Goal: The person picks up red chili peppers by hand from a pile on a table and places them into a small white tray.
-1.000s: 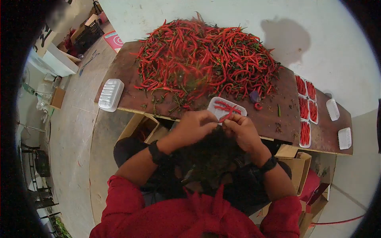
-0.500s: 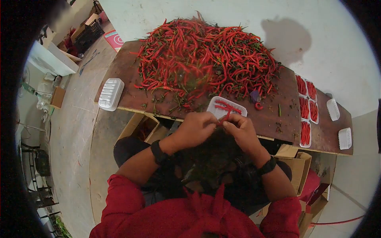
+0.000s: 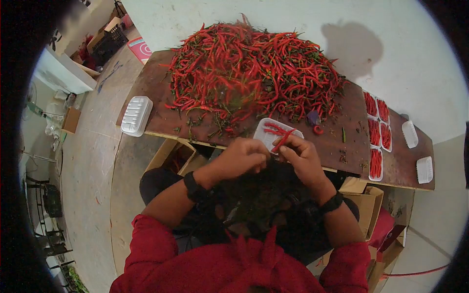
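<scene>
My right hand [image 3: 303, 158] pinches a red chili pepper [image 3: 282, 141] over the near right side of a white plastic tray [image 3: 261, 131]. A few more red chili peppers [image 3: 276, 129] lie inside that tray. My left hand [image 3: 245, 157] is just to the left, apart from the right one, at the table's front edge. Its fingers are curled together, and whatever may be between them is hidden. Behind the tray rises a large heap of red chili peppers [image 3: 254, 68] with green stems and leaves mixed in.
Several trays filled with red chilies [image 3: 375, 133] stand at the right on the brown table [image 3: 337, 149]. Beyond them are white trays [image 3: 410, 135]. A stack of white trays [image 3: 137, 115] sits at the left corner. Cardboard boxes [image 3: 364, 207] stand below. Loose stems and a green chili [image 3: 343, 135] lie about.
My hands have come apart; before, both were together at a chili. The right hand has brought the chili up over the tray, while the left has dropped slightly.
</scene>
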Tool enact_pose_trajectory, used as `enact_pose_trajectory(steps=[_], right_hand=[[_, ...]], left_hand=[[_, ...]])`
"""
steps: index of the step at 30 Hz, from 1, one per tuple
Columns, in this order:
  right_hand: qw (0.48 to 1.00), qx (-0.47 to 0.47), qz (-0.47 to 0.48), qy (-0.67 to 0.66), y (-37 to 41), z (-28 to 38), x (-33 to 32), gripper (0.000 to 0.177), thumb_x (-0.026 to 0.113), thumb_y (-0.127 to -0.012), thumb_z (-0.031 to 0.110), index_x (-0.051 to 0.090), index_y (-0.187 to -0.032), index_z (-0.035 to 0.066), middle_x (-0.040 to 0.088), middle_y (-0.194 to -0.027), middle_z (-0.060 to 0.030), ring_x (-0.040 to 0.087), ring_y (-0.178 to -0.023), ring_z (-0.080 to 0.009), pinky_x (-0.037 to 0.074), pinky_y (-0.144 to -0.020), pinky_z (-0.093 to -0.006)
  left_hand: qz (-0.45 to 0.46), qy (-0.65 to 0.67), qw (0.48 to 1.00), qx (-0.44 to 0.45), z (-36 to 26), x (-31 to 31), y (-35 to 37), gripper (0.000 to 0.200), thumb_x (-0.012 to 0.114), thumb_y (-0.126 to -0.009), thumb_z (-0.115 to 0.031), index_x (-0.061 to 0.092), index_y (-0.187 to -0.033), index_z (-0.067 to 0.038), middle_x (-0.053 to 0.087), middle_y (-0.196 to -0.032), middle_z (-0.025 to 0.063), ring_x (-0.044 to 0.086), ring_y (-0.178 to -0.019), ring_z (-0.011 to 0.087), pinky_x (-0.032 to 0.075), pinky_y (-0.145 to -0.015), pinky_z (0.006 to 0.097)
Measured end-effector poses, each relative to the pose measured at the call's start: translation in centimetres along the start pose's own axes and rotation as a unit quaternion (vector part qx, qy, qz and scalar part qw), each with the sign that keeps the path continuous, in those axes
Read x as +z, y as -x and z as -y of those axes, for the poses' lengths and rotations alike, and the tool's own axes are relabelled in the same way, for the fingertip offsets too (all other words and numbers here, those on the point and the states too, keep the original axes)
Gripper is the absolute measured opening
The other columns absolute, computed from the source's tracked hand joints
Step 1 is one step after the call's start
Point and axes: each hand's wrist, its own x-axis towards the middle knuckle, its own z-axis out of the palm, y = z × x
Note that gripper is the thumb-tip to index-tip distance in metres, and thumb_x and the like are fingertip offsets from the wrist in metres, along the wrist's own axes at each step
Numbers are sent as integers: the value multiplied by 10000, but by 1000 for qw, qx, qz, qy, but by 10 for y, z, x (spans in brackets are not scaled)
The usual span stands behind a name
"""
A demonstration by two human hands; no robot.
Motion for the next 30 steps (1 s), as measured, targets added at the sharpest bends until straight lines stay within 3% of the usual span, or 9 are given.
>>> enact_pose_trajectory(steps=[5,11,15,18,21,23,24,27,30], right_hand=[[976,-132,4,171,0,-7,0,164,587,-809,92,618,-952,17,643,-880,-95,610,-799,-181,473,-730,-306],[961,-186,0,205,-1,-11,3,142,586,-803,78,614,-922,7,630,-869,-103,612,-819,-198,471,-747,-312],[985,-106,11,137,-1,-10,2,140,587,-801,76,615,-919,5,629,-878,-98,607,-824,-192,471,-752,-312],[988,-91,3,121,-3,-10,0,110,532,-834,49,605,-903,5,595,-812,-19,537,-725,-84,434,-664,-234],[993,-24,-46,105,-9,-8,-9,129,511,-832,44,611,-905,6,611,-819,-22,538,-717,-78,438,-667,-234],[993,2,-102,66,-14,-6,-22,145,524,-814,58,616,-900,-14,623,-833,-29,553,-721,-87,451,-673,-245],[993,1,-102,66,-16,-8,-29,145,524,-814,58,616,-900,-14,623,-833,-29,553,-721,-87,451,-673,-245],[950,-20,-157,271,-20,-25,-39,241,595,-769,135,630,-974,14,647,-877,-154,632,-738,-248,500,-701,-359],[859,-114,-159,473,-21,-36,-40,196,603,-757,110,620,-913,-7,634,-861,-150,614,-738,-304,482,-678,-372]], left_hand=[[-13,-12,1000,-16,-5,-2,0,129,537,-877,-117,593,-891,-2,601,-762,33,556,-663,92,465,-615,248],[-15,3,1000,-24,2,0,-2,125,529,-886,-124,588,-884,-14,579,-752,11,528,-664,78,439,-605,234],[-11,9,1000,14,11,-1,-7,167,541,-847,-117,595,-913,26,608,-749,57,575,-615,117,476,-584,273],[-6,-27,999,23,6,-1,-7,147,537,-842,-112,601,-904,5,598,-724,48,570,-624,104,468,-581,266],[37,-126,989,-68,1,-1,-5,146,545,-875,-168,592,-851,-32,565,-725,16,511,-622,103,429,-593,257],[64,-316,940,115,26,-4,-9,178,561,-858,-213,595,-852,-39,584,-724,73,541,-631,181,447,-622,313],[64,-316,939,115,21,-4,-9,178,561,-858,-213,595,-852,-39,584,-724,73,541,-631,181,447,-622,313],[153,-392,907,0,15,-2,-8,195,581,-830,-236,596,-859,-44,582,-764,130,572,-686,277,459,-662,369],[45,-452,874,172,29,-1,-9,167,605,-795,-205,594,-840,-45,571,-778,128,585,-737,301,465,-673,380]])
